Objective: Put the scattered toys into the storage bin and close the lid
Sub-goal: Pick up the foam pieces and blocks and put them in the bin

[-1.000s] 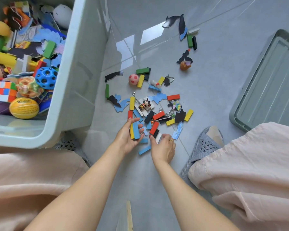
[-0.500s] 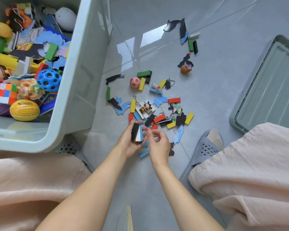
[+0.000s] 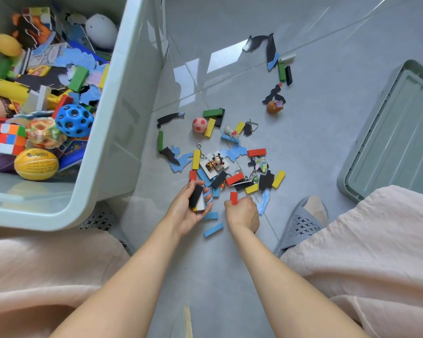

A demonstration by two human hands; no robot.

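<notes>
Storage bin (image 3: 122,132) cut off by the left and top edges; its near-left corner is not seen. Lid (image 3: 386,147) cut off by the right edge. Stack of blocks (image 3: 197,199) in the left hand (image 3: 188,211) partly covered by the fingers (count cannot be told). Red block (image 3: 233,198) half hidden in the right hand (image 3: 242,212). Small bits near the black piece (image 3: 266,180) too small to be named. Toys deep in the bin are overlapped, and their shapes stay unclear.

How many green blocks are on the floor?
3: one green wooden block far back beside a black block, one by the pink toy football, one near the bin wall. Others may hide in the pile.
</notes>
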